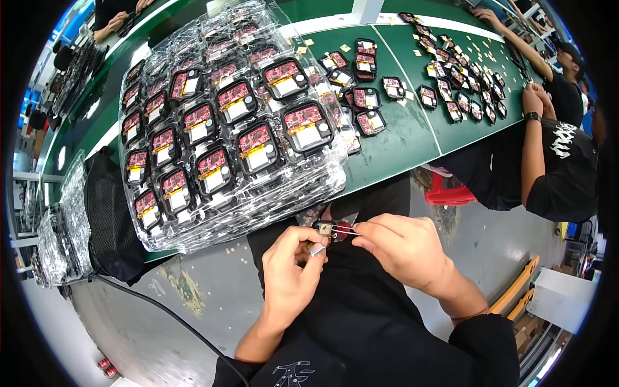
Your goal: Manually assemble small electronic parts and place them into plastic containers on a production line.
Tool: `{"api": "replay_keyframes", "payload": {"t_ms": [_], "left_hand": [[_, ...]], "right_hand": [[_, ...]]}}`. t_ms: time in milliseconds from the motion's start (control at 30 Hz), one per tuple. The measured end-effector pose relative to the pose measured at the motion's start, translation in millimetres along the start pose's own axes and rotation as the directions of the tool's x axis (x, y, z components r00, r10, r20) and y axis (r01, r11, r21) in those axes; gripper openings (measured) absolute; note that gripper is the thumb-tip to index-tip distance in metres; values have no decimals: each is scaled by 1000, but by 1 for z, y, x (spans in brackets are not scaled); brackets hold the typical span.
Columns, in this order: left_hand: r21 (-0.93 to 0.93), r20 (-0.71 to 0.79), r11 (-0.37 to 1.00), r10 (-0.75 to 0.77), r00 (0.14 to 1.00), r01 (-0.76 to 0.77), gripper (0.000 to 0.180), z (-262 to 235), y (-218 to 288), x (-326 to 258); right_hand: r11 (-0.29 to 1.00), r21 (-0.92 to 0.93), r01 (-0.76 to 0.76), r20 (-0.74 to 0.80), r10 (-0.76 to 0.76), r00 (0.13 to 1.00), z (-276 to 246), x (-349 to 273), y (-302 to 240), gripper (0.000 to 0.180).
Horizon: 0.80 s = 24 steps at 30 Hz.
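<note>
Above my lap, my left hand pinches a small electronic part with a pale square face and dark edges. A little silvery-grey piece shows at its fingertips. My right hand is closed round thin metal tweezers, whose tips reach the pale square. Whether the tips grip anything is too small to tell. On the green table ahead, stacked clear plastic trays carry rows of black-framed device shells with red circuit boards, yellow strips and white blocks.
More device shells lie loose right of the trays, with a larger scatter farther off. Co-workers sit along the table's right. A red stool stands below it. A black bag and a black cable are at left.
</note>
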<state>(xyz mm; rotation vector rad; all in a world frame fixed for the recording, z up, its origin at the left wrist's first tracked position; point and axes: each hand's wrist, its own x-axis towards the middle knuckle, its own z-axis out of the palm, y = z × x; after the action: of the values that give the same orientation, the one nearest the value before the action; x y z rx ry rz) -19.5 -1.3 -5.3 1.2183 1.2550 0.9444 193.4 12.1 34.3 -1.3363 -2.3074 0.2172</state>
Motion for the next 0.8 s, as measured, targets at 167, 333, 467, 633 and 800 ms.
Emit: {"api": "replay_keyframes", "payload": {"t_ms": [167,333,467,633,800], "left_hand": [[-33,-29,999,-21,999,20,13,-2,2,-1],[-19,-19,1000,-13,1000,12,14,0,1,-1],[0,-22,1000,30,999,-30,14,-2,-2,-2],[-80,-18,996,-32,999,30,15,-3,-3,-3],[-44,-26,999,-17,1000,16,15,-1,0,-2]], "right_hand": [[968,243,-64,13,63,998,-4,4,7,22],[996,-67,53,-32,-55,998,-3,2,-7,21],[1000,1,23,-22,-23,1000,0,3,-5,18],[929,354,-111,27,109,994,5,6,18,17],[997,74,17,-54,-13,998,1,3,2,20]]}}
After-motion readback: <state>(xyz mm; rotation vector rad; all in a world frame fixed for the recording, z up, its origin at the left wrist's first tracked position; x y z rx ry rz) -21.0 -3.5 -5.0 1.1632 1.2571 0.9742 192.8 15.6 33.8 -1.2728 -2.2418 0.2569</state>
